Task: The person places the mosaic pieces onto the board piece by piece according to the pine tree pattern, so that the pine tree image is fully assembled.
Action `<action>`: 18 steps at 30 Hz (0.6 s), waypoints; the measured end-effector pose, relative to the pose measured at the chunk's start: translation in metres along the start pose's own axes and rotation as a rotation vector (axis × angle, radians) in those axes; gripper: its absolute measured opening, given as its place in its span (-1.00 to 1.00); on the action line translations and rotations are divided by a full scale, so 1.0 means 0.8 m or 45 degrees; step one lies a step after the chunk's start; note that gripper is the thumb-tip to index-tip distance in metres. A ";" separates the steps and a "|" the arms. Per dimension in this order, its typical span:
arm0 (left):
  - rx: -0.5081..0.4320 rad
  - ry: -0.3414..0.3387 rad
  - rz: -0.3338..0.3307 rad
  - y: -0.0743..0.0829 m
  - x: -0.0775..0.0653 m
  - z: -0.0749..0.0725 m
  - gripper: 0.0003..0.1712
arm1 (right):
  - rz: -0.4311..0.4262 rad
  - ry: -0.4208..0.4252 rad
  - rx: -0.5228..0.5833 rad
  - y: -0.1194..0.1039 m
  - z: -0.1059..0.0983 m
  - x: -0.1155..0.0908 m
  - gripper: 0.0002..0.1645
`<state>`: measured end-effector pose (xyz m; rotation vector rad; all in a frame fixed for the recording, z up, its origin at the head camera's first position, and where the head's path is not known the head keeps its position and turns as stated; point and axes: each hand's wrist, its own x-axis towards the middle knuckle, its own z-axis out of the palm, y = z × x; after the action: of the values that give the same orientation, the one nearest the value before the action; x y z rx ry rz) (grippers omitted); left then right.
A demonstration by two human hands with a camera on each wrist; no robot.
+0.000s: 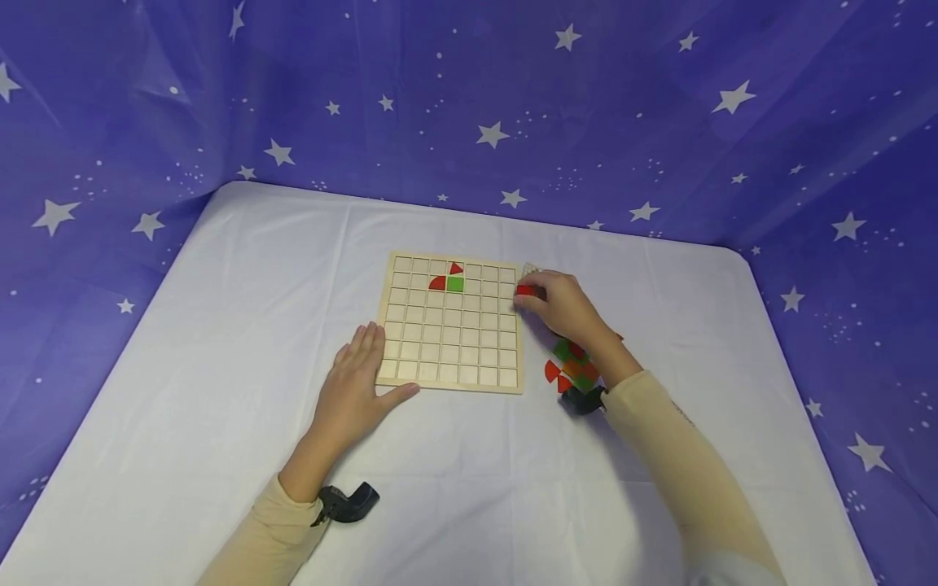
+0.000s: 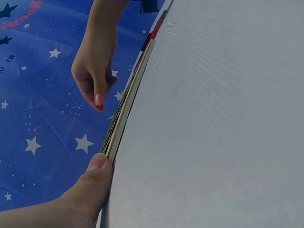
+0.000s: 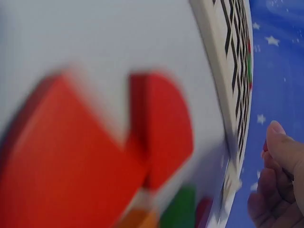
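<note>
A square wooden grid board lies on the white table. Its far rows hold a red triangle, a red quarter-circle and a green square. My left hand rests at the board's near left corner, fingers straight along the left side and thumb against the near edge. Over the right edge, my right hand pinches a small red piece between thumb and fingers. The left wrist view shows this red piece at the fingertips; its full shape is hidden.
Right of the board, under my right forearm, lies a loose pile of red, green and orange pieces. A small gridded thing shows partly behind my right hand. Purple star-printed cloth hangs behind the table. Each wrist carries a black camera.
</note>
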<state>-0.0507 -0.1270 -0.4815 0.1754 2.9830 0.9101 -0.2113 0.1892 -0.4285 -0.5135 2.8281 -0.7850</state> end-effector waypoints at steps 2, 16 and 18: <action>-0.001 0.002 -0.004 0.001 0.000 -0.001 0.27 | -0.031 -0.025 -0.007 -0.010 0.006 0.006 -0.56; -0.012 -0.006 -0.007 0.004 0.000 -0.002 0.26 | -0.081 -0.009 -0.063 -0.048 0.044 0.045 -0.57; -0.011 -0.008 -0.008 0.003 0.000 -0.002 0.26 | -0.085 -0.001 -0.076 -0.049 0.046 0.047 -0.58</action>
<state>-0.0509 -0.1255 -0.4789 0.1677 2.9719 0.9198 -0.2259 0.1267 -0.4414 -0.6200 2.8543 -0.7129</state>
